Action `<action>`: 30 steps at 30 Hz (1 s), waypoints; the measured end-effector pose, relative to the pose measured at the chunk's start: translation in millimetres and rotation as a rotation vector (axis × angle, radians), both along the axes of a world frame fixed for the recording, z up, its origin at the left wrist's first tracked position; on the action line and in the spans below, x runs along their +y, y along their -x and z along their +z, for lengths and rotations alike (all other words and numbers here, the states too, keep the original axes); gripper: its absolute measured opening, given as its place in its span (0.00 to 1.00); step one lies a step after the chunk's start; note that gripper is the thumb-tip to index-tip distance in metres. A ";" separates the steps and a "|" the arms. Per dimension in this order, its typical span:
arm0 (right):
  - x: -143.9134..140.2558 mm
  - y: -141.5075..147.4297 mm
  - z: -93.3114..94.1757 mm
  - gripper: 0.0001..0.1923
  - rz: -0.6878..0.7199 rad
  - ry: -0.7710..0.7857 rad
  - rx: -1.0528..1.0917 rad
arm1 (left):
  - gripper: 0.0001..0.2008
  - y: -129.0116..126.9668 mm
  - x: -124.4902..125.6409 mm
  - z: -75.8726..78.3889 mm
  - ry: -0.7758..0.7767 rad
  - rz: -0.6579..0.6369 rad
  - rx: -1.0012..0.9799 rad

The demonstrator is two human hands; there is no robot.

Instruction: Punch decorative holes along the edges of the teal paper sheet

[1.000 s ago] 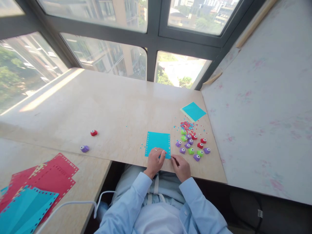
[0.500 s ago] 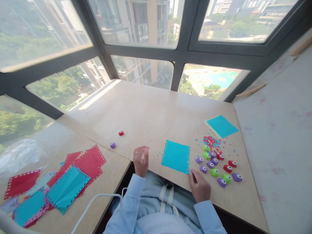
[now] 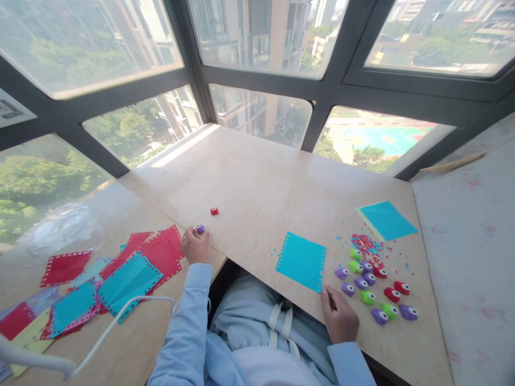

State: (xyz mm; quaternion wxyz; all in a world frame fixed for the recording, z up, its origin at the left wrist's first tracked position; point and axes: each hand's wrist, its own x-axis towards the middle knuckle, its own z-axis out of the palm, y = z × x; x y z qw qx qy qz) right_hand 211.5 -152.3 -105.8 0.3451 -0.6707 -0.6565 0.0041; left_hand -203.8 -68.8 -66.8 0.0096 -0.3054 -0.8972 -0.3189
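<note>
Purple punch [image 3: 200, 229], left of frame centre, sits pinched in the left hand [image 3: 193, 246]; grip its sides squarely. Right hand [image 3: 341, 320], fingers loosely curled, rests beside the blue sheet [image 3: 302, 261].

High-rise room, bay windows [image 3: 257, 37], craft table [image 3: 257, 182], punched paper [image 3: 132, 268]

On the beige tabletop [image 3: 257, 177] lay five small purple plastic punches [image 3: 341, 273], four green ones [image 3: 355, 253], four red ones [image 3: 214, 210], and one punched turquoise paper square [image 3: 301, 261]; two hands showed.
</note>
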 end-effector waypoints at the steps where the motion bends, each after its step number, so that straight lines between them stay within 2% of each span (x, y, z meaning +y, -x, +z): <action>1: 0.0 -0.1 -0.2 0.17 -0.003 0.004 -0.002 | 0.22 0.3 3.3 0.0 -0.011 -0.011 -0.002; 5: -0.1 0.0 -1.2 0.17 -0.010 0.018 -0.015 | 0.17 3.7 17.5 -0.6 -0.047 -0.069 -0.014; 11: 0.2 1.9 2.0 0.16 0.000 0.034 0.002 | 0.14 -5.6 23.9 7.2 -0.120 -0.259 -0.041; 15: 0.4 3.3 3.3 0.15 -0.014 0.061 0.018 | 0.17 -38.7 6.8 16.6 -0.190 -0.472 -0.202; 18: 0.2 3.9 3.3 0.15 -0.020 0.080 0.040 | 0.17 -72.3 -10.6 19.4 -0.168 -0.722 -0.313; 22: 0.3 4.1 4.3 0.16 -0.028 0.103 0.076 | 0.14 -111.2 -26.5 15.4 -0.116 -1.030 -0.376; 25: 2.0 3.8 5.3 0.16 -0.055 0.100 0.132 | 0.13 -129.4 -31.5 9.4 -0.080 -1.141 -0.396; 30: 5.4 3.3 9.3 0.18 -0.075 0.118 0.246 | 0.13 -143.3 -34.6 -0.7 -0.059 -1.223 -0.338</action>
